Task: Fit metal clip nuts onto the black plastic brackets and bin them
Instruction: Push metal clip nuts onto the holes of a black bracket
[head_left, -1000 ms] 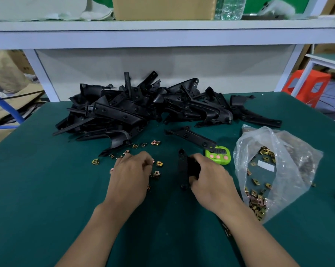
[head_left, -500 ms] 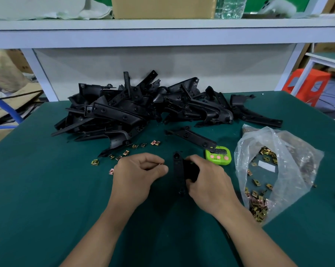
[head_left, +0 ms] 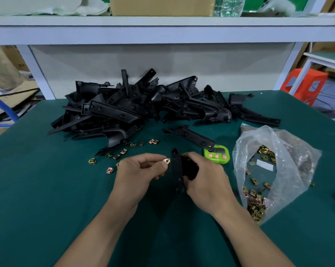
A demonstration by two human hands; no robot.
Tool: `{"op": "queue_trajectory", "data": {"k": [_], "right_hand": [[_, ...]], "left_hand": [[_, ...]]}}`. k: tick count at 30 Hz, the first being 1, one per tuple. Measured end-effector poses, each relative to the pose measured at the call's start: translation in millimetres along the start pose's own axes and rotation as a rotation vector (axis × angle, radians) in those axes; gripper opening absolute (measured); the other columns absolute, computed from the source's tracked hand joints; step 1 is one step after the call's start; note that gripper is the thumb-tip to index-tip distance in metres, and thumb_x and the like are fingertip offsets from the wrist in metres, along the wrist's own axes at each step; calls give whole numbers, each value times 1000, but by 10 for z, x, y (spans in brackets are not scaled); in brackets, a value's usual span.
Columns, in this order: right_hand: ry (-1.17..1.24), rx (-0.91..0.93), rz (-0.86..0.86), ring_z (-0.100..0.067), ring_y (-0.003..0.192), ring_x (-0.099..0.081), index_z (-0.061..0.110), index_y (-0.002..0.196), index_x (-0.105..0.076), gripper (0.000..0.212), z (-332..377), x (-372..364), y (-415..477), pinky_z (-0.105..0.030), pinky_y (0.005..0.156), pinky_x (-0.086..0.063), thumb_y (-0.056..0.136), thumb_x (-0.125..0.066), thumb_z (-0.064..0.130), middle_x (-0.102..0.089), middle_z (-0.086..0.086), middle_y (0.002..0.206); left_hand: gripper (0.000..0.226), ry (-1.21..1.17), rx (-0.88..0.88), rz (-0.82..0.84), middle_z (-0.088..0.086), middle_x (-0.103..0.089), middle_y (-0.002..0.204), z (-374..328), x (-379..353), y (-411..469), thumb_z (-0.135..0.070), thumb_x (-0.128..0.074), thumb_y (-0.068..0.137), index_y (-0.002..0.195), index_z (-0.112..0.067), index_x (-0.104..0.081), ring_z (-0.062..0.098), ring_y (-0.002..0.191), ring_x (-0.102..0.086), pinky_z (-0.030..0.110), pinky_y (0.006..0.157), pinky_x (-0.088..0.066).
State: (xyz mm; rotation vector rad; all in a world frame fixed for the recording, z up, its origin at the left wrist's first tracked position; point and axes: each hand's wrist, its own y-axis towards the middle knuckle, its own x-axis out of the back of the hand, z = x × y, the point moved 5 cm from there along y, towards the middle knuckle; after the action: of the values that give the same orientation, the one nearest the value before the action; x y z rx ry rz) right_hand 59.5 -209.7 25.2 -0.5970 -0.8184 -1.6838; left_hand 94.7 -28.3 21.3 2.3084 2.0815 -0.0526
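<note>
My right hand point(head_left: 205, 180) grips a black plastic bracket point(head_left: 177, 170), held upright just above the green table. My left hand point(head_left: 139, 170) pinches a copper-coloured clip nut point(head_left: 166, 160) between thumb and forefinger, right against the bracket's left edge near its top. Several loose clip nuts point(head_left: 122, 151) lie scattered on the table beyond my left hand. A large heap of black brackets point(head_left: 143, 108) fills the back of the table.
A clear plastic bag point(head_left: 274, 170) with several clip nuts lies open at the right. A green digital timer point(head_left: 216, 155) sits beyond my right hand, with a single bracket point(head_left: 189, 135) beside it. A white shelf point(head_left: 162, 29) overhangs the back.
My left hand picked a clip nut off the table and brought it to the bracket's left edge. My right hand lifted and turned the bracket slightly.
</note>
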Motion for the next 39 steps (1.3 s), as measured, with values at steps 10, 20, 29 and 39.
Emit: {"op": "queue_trajectory", "data": {"k": [10, 20, 29, 39], "right_hand": [[38, 29, 20, -8, 86, -64, 43, 116, -59, 45, 48, 10, -19, -37, 74, -58, 77, -72, 26, -68, 21, 95], [42, 43, 20, -8, 87, -63, 45, 118, -59, 50, 81, 19, -38, -37, 75, -57, 74, -68, 24, -67, 22, 97], [27, 71, 21, -10, 110, -62, 38, 136, -59, 60, 38, 6, -22, -37, 94, -54, 83, -69, 12, -66, 18, 120], [-8, 133, 1, -14, 107, -61, 33, 138, -58, 56, 71, -34, -30, -41, 91, -54, 88, -64, 8, -67, 10, 116]], "left_hand": [[14, -109, 96, 64, 11, -78, 87, 35, 7, -9, -9, -73, 90, 92, -18, -83, 14, 73, -72, 19, 65, -55], [17, -100, 115, 31, 9, -77, 82, 25, 5, -29, -6, -72, 90, 85, -18, -83, 14, 69, -71, 20, 62, -55], [14, -146, 152, -50, 12, -77, 79, 13, 7, -53, -4, -73, 90, 79, -9, -81, 17, 67, -73, 21, 58, -57], [20, -119, 107, -177, 7, -78, 80, 47, -29, -96, -9, -75, 89, 76, -22, -82, 17, 71, -72, 20, 62, -55]]}}
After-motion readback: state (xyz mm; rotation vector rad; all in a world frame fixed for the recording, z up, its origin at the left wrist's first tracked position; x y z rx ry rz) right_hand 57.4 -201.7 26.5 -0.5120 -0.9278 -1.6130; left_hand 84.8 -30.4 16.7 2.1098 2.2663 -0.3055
